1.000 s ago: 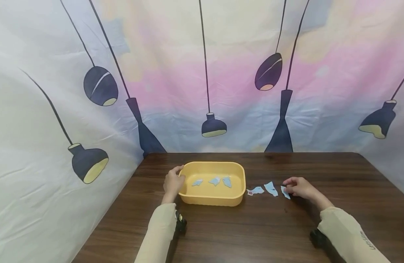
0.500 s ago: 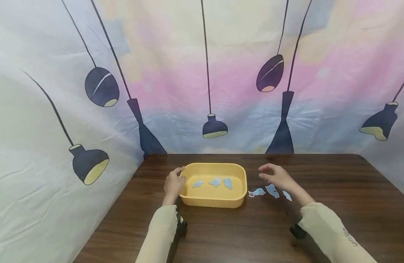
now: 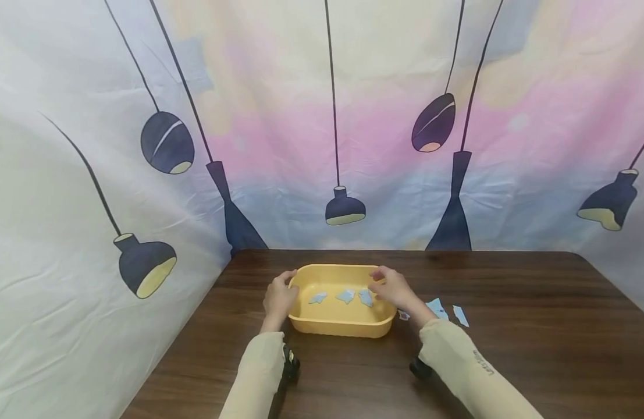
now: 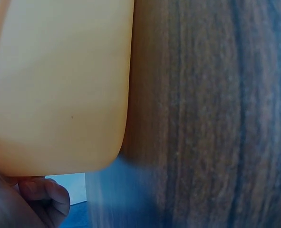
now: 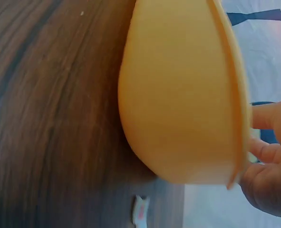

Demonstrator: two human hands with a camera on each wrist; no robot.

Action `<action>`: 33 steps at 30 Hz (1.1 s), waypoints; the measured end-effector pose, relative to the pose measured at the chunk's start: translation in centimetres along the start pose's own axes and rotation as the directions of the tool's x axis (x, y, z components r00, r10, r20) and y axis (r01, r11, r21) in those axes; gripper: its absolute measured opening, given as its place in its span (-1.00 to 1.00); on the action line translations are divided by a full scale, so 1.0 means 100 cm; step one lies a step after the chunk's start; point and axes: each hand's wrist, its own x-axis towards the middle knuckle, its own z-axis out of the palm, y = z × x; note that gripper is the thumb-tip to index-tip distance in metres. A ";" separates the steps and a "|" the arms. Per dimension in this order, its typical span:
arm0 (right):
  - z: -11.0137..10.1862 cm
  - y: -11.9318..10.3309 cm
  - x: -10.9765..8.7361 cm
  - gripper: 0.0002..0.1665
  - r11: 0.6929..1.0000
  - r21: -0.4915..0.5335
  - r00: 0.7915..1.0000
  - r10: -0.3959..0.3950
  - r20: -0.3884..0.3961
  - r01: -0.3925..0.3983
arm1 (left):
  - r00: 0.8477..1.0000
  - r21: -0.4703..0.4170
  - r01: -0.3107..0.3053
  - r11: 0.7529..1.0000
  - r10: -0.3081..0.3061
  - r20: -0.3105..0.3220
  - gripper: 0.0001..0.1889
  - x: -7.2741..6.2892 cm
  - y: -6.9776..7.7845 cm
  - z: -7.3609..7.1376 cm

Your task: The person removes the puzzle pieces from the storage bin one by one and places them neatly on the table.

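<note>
A yellow plastic basin [image 3: 340, 329] stands on the table with three torn pieces of light-blue paper [image 3: 345, 296] lying in it. My left hand [image 3: 280, 298] grips the basin's left end, thumb at the rim; curled fingers [image 4: 54, 192] show past its corner in the left wrist view. Over the basin's right end is my right hand [image 3: 396, 289], its fingers parted and holding nothing. In the right wrist view those fingers [image 5: 268, 151] are right at the rim. Right of the basin lie more scraps [image 3: 460, 315], one of them [image 5: 140, 211] with pink print, partly hidden by my right arm.
The dark wooden table [image 3: 536, 337] reaches back to a fabric backdrop [image 3: 280, 128] printed with hanging lamps. A black device [image 3: 291, 364] sits at my left wrist and another [image 3: 420, 369] at my right.
My right hand has left the rightmost scrap on the table, risen and moved left to the basin's right end. My left hand has stayed on the left rim.
</note>
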 end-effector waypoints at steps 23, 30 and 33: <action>0.037 0.004 0.024 -0.40 0.933 -0.360 0.993 0.050 0.106 -0.008 | 1.000 0.027 0.023 0.999 -0.023 -0.014 -0.52 0.000 0.000 0.000; 0.034 0.003 0.025 -0.40 0.937 -0.343 0.992 0.094 0.085 -0.059 | 1.000 0.049 -0.003 0.999 0.003 0.001 -0.51 0.004 0.001 0.001; 0.033 0.003 0.023 -0.40 0.948 -0.311 0.990 0.106 0.089 -0.073 | 1.000 0.050 0.004 0.999 -0.004 -0.002 -0.51 0.002 0.001 0.002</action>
